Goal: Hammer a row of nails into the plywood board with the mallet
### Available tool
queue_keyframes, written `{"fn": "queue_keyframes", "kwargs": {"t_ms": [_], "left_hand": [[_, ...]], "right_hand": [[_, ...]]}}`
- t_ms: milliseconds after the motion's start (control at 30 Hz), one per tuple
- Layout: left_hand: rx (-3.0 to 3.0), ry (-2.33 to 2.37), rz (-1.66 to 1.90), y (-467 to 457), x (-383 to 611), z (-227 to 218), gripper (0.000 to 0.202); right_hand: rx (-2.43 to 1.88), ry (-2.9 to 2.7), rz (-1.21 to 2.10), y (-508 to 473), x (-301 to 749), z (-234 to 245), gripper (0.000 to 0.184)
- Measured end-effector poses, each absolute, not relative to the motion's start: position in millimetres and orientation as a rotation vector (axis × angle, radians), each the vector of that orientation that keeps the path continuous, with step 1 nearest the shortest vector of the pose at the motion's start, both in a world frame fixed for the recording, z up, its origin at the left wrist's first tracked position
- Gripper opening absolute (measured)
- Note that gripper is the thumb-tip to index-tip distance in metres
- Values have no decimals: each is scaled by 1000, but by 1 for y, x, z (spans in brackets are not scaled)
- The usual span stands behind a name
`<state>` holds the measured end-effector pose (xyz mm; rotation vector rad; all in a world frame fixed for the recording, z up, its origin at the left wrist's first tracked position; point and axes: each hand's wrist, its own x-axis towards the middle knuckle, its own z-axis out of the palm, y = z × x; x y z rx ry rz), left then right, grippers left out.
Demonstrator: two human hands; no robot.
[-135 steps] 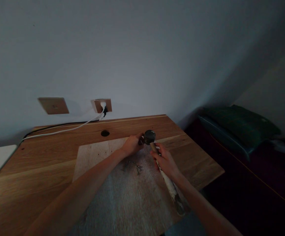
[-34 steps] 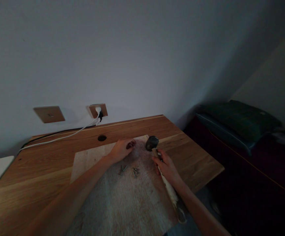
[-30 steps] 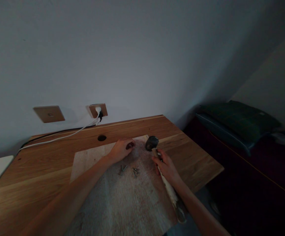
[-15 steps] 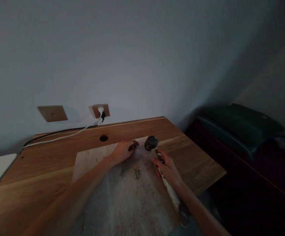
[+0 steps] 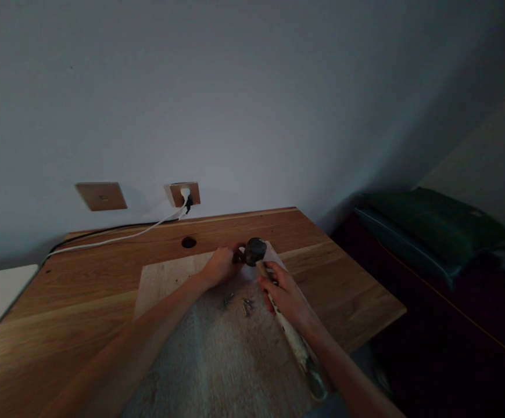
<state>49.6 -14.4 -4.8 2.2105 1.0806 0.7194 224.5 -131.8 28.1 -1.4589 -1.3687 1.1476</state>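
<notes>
Hammer first: your right hand is wrapped shut around its handle high up, close under the head, with most of the pale, stained handle trailing free behind the wrist. A grip that far up looks chosen for short, controlled taps rather than a full swing, as far as I can judge. The tool's long axis runs diagonally, from the near right, where the butt end hangs by the board's near edge, up to the far left. The dark round head points away from you, low over the far part of the board.

Your left hand rests on the board just left of the head. Its fingers are curled and bunched together, with the tips right beside the head at something small and dark. It is too dim to say what that is, or whether the tips actually pinch it. The hand lies flat and low, which likely steadies it and keeps the knuckles off to the side of the head.

Loose nails lie in a small scatter on the board between your two wrists — near both hands.

The board lies on the desk, and a cable runs along the desk's far edge to a wall socket.
</notes>
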Motion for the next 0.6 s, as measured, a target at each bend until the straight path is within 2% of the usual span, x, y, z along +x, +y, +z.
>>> {"fn": "queue_keyframes", "kwargs": {"t_ms": [467, 600], "left_hand": [[2183, 1064, 725, -15, 49, -4, 48], [2224, 999, 679, -18, 40, 8, 45]], "right_hand": [[-1484, -1389, 1099, -133, 229, 21, 33], [-1501, -1371, 1102, -146, 243, 14, 35]]}}
